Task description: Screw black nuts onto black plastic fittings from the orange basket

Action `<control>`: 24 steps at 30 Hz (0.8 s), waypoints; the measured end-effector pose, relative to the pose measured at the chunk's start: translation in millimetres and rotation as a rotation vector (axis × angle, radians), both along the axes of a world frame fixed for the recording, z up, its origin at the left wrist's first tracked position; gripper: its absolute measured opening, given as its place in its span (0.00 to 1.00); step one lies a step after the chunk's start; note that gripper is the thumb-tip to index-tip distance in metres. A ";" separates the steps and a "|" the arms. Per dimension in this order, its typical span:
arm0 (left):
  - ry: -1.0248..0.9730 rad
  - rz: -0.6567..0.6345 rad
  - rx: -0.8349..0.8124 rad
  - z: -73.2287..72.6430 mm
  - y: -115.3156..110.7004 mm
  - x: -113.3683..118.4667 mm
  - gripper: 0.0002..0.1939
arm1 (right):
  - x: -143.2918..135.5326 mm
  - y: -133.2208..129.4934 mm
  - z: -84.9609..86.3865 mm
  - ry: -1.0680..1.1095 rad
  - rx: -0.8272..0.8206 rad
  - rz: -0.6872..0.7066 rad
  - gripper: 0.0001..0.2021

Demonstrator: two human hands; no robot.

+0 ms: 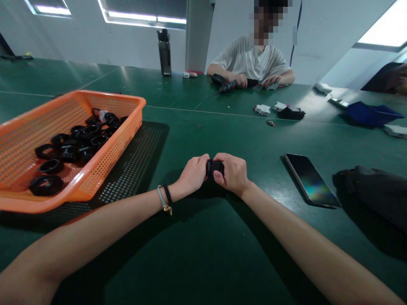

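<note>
Both of my hands meet over the green table, gripping one black plastic fitting point(215, 168) between them. My left hand point(193, 174) is closed on its left end, where a wider ring-like part shows. On the other end, my right hand point(233, 171) wraps round it with the thumb pressed against the near side. Fingers cover much of the fitting, so its full shape is hidden. To the left, an orange perforated basket point(117, 159) holds several loose black rings and fittings point(90, 131).
A phone point(310, 180) and a dark cloth item point(375, 190) lie at the right. Across the table point(197, 131), a person point(254, 63) sits behind a power drill point(226, 84). Small white parts point(262, 109), a blue tray point(372, 113) and a bottle point(164, 53) stand farther back.
</note>
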State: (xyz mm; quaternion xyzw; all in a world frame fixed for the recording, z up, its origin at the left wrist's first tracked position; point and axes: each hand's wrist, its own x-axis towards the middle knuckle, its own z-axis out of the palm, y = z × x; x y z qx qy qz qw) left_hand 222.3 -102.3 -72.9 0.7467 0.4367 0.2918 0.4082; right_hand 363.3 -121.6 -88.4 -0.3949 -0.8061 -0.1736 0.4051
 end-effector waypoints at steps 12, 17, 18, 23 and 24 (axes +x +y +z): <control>0.463 -0.022 0.437 2.0 -0.1 -7.6 0.06 | -19.7 -9.2 -1.2 0.176 -0.105 -0.169 0.20; 0.505 -0.043 0.489 2.4 2.2 -7.7 0.07 | -28.6 -14.6 -1.7 0.313 -0.217 -0.219 0.17; 0.515 -0.046 0.497 3.0 2.3 -7.9 0.08 | -30.1 -15.6 -1.6 0.334 -0.233 -0.226 0.16; 0.582 -0.054 0.540 5.8 1.8 -8.5 0.10 | -36.1 -19.4 -0.7 0.418 -0.309 -0.272 0.16; 0.594 -0.057 0.545 6.0 2.0 -8.2 0.10 | -37.1 -19.8 -0.4 0.435 -0.333 -0.276 0.16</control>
